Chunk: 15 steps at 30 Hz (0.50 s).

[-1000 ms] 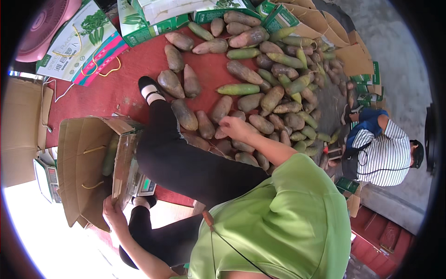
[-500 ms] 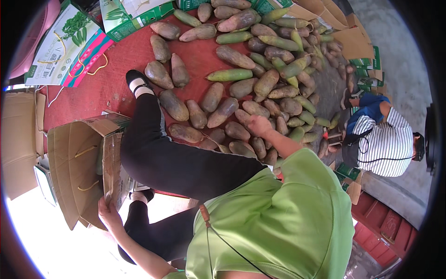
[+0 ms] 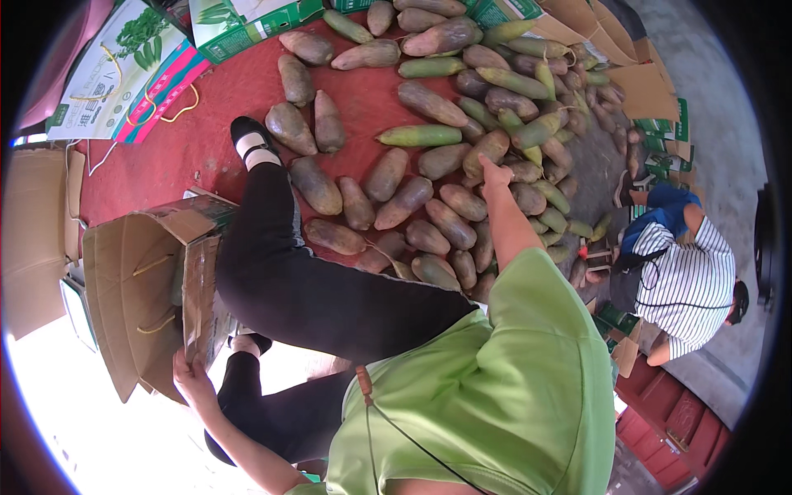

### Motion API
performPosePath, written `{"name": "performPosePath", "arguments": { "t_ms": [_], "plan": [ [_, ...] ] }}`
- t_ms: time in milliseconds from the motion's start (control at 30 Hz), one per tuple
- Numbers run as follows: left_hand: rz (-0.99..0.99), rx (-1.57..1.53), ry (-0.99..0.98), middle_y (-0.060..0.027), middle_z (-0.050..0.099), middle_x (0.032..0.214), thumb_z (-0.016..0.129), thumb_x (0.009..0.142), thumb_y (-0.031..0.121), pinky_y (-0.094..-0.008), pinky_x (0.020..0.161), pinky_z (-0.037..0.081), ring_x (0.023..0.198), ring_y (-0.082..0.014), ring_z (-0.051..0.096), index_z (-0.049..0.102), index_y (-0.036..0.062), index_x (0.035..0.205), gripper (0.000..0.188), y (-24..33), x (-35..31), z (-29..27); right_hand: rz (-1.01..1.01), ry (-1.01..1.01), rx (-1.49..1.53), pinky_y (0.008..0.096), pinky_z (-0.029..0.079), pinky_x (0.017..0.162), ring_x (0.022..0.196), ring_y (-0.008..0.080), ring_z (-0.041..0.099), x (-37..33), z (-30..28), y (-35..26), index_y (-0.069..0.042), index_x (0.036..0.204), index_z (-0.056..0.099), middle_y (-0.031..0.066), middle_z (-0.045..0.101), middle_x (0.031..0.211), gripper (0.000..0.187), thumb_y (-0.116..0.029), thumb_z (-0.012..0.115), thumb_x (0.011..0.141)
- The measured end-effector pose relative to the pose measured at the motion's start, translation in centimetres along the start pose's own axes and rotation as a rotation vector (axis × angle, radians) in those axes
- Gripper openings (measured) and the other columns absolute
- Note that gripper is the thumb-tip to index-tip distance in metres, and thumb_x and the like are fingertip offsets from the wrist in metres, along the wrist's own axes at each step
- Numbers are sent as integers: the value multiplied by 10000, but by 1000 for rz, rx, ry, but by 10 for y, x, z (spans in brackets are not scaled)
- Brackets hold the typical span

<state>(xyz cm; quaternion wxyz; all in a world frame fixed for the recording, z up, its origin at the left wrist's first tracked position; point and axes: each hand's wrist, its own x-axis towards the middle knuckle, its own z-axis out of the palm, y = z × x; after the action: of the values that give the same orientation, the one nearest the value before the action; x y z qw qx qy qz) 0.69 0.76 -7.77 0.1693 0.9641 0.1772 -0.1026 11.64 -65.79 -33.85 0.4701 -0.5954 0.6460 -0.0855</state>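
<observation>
My right hand (image 3: 496,172) reaches into a heap of radishes and touches the lower end of a stout brownish-green radish (image 3: 487,152). Its fingers are mostly hidden, so a firm hold cannot be made out. Around it lie more long radishes, such as a bright green radish (image 3: 419,135) and a purplish-brown radish (image 3: 450,223). Down at the left, my left hand (image 3: 191,381) grips the near edge of an open cardboard box (image 3: 198,297), which stands beside my leg. The box's inside is largely out of sight behind its wall.
A brown cardboard carton bag with yellow cord handles (image 3: 132,289) leans against the box. Printed gift bags (image 3: 124,70) and green cartons (image 3: 256,33) line the back of the red mat (image 3: 214,107). At the right sits a person in a striped shirt (image 3: 689,276).
My right hand has moved up and right, from one radish to another deeper in the heap. My left hand stays at the box edge. The person at the right has shifted an arm.
</observation>
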Motion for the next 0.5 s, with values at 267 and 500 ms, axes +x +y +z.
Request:
{"name": "performPosePath", "arguments": {
  "t_ms": [267, 500],
  "plan": [
    [29, 30, 26, -150, 538, 822, 525, 740, -105, -309, 618, 435, 639, -280, 513, 559, -14, 1030, 306, 4, -3, 0, 176, 118, -36, 388, 399, 982, 1169, 298, 469, -20, 24, -23, 50, 1289, 285, 197, 448, 1300, 970, -195, 877, 561],
    [76, -2, 73, -144, 557, 846, 519, 740, -105, -329, 669, 454, 716, -307, 559, 567, 4, 1036, 319, 10, -2, 2, 187, 48, 21, 402, 445, 864, 1074, 288, 524, -5, 11, -16, 3, 1262, 353, 188, 509, 1207, 877, -235, 847, 577]
  ]
}}
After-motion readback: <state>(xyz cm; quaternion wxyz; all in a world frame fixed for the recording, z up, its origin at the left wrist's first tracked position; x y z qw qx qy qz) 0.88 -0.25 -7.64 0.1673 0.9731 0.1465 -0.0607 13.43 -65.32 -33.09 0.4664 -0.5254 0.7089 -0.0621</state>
